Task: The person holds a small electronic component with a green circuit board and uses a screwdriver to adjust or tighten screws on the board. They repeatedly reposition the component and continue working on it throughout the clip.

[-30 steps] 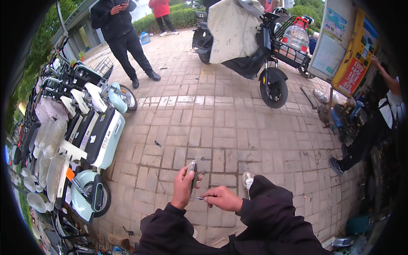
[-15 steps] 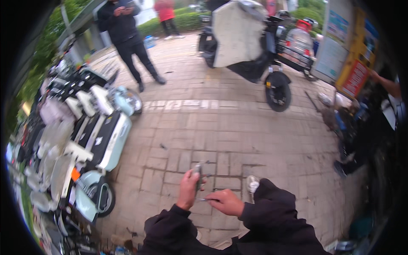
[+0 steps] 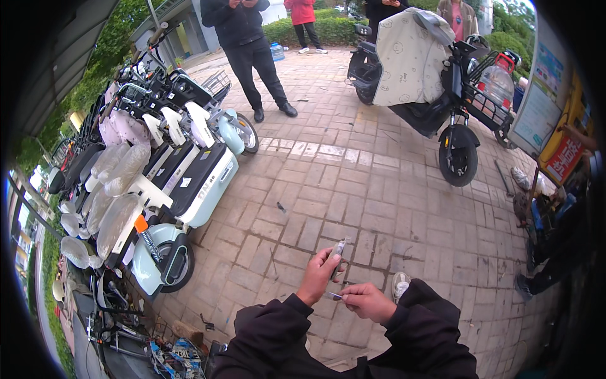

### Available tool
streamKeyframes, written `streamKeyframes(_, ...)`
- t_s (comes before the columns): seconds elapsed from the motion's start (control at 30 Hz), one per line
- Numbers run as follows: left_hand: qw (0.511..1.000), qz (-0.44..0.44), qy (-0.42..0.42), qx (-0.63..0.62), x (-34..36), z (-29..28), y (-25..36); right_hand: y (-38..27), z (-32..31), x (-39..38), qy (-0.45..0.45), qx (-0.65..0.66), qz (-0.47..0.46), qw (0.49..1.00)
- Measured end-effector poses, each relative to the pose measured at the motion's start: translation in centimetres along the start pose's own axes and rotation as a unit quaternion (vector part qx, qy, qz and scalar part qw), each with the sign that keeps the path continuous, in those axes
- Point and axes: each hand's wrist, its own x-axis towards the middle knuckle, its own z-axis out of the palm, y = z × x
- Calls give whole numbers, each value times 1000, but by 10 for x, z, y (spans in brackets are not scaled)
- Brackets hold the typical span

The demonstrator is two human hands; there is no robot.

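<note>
My left hand [image 3: 319,276] is closed around a narrow grey object with a pale, clear-looking top [image 3: 340,248]; its exact kind cannot be made out. Just below and to the right, my right hand [image 3: 371,303] pinches a small thin tool [image 3: 334,295], its slim tip pointing left toward my left wrist. The tool and the grey object appear apart. Both hands are held above the brick paving [image 3: 303,208], between my dark sleeves. Beyond the right hand, a light shoe [image 3: 400,285] shows beside my dark trouser leg.
Parked pale-blue electric scooters [image 3: 205,183] line the left. A covered scooter [image 3: 413,69] with a front basket stands far right. A person in black [image 3: 243,50] stands ahead; another person's dark leg [image 3: 555,252] is at right. Tangled parts [image 3: 177,357] lie lower left.
The view has swung left, so the scene and both my hands sit further right in the picture. My hands keep hold of the grey object and the thin tool.
</note>
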Motion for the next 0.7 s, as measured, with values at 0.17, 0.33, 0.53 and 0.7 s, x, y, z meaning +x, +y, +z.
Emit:
streamKeyframes(0.17, 1000, -3, 5, -5, 0, 0, -1, 0, 7, -3, 29, -190, -159, 968)
streamKeyframes(0.33, 999, -14, 13, -38, 2, 1, -2, 4, 13, -4, 90, -361, -316, 873)
streamKeyframes(0.53, 999, -24, 17, -45, 4, -1, -6, 2, 15, -5, 104, -390, -338, 850)
streamKeyframes(0.7, 999, -22, 16, -40, 5, -2, -7, 3, 16, -4, 113, -415, -354, 831)
